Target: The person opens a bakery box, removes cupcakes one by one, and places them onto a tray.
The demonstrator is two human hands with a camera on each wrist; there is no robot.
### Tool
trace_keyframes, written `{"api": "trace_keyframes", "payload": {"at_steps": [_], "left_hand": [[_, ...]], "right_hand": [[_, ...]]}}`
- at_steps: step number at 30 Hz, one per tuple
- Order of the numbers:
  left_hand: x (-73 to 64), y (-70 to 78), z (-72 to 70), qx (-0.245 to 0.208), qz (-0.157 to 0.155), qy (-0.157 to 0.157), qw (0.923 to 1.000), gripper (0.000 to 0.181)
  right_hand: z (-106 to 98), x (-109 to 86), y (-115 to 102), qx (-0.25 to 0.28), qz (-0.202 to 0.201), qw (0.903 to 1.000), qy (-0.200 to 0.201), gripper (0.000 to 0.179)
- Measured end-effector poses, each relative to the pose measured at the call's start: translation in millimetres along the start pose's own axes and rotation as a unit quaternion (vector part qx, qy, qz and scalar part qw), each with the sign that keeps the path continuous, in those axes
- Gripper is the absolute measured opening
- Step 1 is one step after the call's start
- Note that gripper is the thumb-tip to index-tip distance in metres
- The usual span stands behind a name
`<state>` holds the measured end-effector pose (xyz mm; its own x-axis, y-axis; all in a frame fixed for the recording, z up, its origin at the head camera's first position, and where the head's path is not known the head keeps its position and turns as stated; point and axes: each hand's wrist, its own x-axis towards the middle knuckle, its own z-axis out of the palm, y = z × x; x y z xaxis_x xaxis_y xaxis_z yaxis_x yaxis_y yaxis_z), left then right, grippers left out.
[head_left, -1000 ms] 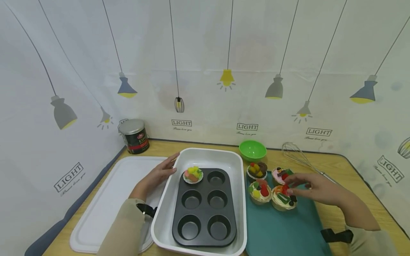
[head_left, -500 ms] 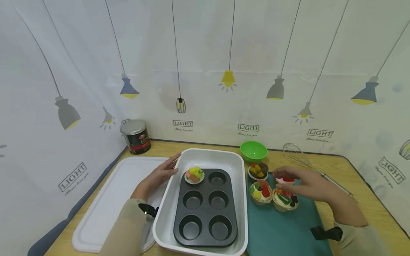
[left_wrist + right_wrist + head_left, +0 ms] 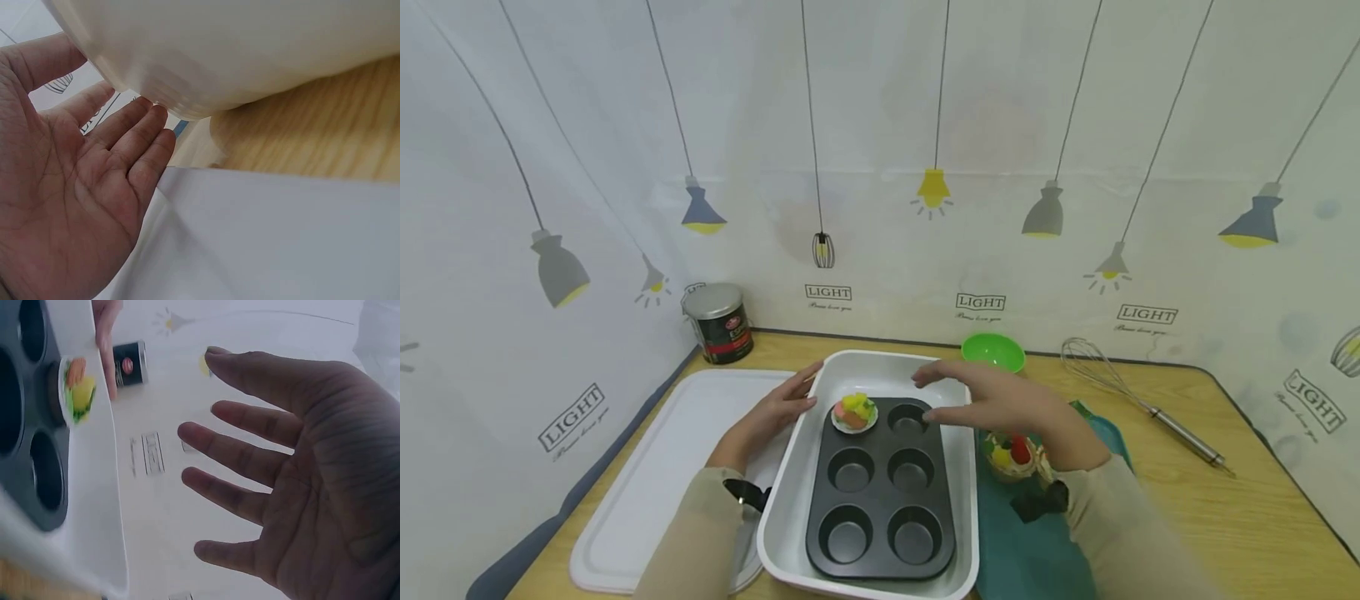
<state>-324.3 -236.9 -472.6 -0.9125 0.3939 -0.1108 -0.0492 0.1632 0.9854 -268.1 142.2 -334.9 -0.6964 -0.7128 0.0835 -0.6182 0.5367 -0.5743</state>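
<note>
A dark six-cup muffin tin (image 3: 880, 500) lies inside a deep white pan (image 3: 973, 508). One fruit-topped cupcake (image 3: 853, 412) sits in the tin's far left cup. My left hand (image 3: 767, 425) rests against the pan's left side, its fingertips at the outer wall in the left wrist view. With thumb and fingers spread and nothing in it, my right hand (image 3: 1007, 408) reaches across the pan's right rim toward the far right cup. A cupcake with red and yellow toppings (image 3: 1011, 458) shows on the teal tray (image 3: 1022, 550); the right hand and wrist hide other cupcakes there.
A white tray or lid (image 3: 677, 467) lies left of the pan, with a dark lidded can (image 3: 718, 325) behind it. At the back are a green bowl (image 3: 992, 346) and, farther right, a whisk (image 3: 1172, 425). A printed cloth wall (image 3: 887, 250) closes off the table's far side.
My right hand has moved left, from above the cupcakes on the teal tray to over the pan's right side. My left hand has stayed at the pan.
</note>
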Motion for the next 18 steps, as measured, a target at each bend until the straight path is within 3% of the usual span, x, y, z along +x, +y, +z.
{"api": "trace_keyframes", "payload": {"at_steps": [4,8,13,18], "left_hand": [[0.2,-1.6,-0.9,0.002,0.000,0.004,1.0000,0.068],[-0.4,-3.9,-1.4,-0.001,0.004,-0.004,1.0000,0.069],[-0.4,-3.4,-0.6,-0.001,0.017,-0.011,0.9998,0.069],[0.2,-2.1,-0.7,-0.005,0.011,-0.006,0.9999,0.068]], "right_hand": [[15.0,42.5,-13.4,-0.003,-0.016,0.9998,0.007,0.055],[33.9,76.6,-14.8,0.022,-0.021,0.9993,-0.020,0.060],[56.7,99.3,-2.5,0.075,0.007,0.9969,-0.024,0.066],[76.2,109.4,11.7,0.080,0.030,0.9963,-0.010,0.071]]}}
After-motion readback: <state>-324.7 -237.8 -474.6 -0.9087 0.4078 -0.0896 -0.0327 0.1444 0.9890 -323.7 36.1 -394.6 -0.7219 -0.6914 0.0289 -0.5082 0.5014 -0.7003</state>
